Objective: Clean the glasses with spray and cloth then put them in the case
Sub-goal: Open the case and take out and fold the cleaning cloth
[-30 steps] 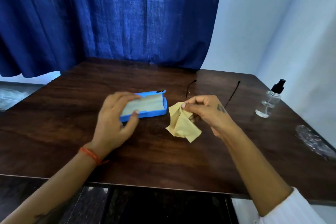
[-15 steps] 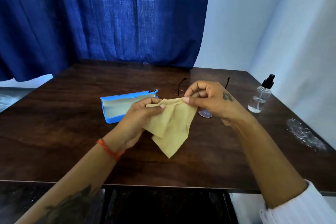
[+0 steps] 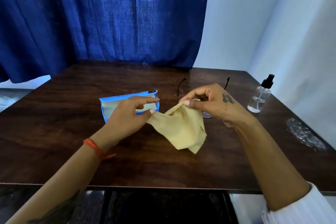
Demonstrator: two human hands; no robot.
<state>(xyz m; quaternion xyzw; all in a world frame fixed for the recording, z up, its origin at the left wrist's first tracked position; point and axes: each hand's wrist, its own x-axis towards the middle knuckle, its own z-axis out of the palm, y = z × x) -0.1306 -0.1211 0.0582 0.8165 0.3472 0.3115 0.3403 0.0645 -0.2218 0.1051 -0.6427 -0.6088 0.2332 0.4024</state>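
Both hands met at the centre of the frame over a dark wooden surface point(image 3: 54, 132), holding a yellow cloth point(image 3: 181, 129) between them. The left hand point(image 3: 125, 116) came in from the lower left with an orange thread point(image 3: 94, 148) tied round its wrist; its thumb and fingers point(image 3: 151, 111) pinched the cloth's left edge, while the index finger stretched out straight toward the right. The right hand point(image 3: 212, 103), entering from the lower right out of a white sleeve point(image 3: 300, 209), pinched the cloth's upper corner between thumb and forefinger, the other fingers curled loosely above. The cloth sagged between the two grips and hung down toward the surface, its zigzag-cut lower corner pointing to the lower right. Just behind the left hand, left of centre, lay the blue case point(image 3: 127, 96), open, with a pale lining showing, partly hidden by the left fingers. The glasses point(image 3: 181, 85) lay on the surface behind the right hand, mostly covered by it: two thin dark temple arms stuck out toward the top of the frame, and a bit of one lens showed just below the right hand. A clear spray bottle point(image 3: 260, 96) with a black pump top stood upright at the right edge of the surface, well apart from the hands. A crumpled piece of clear plastic point(image 3: 303, 134) lay nearer the lower right. A blue curtain point(image 3: 100, 18) filled the upper left.
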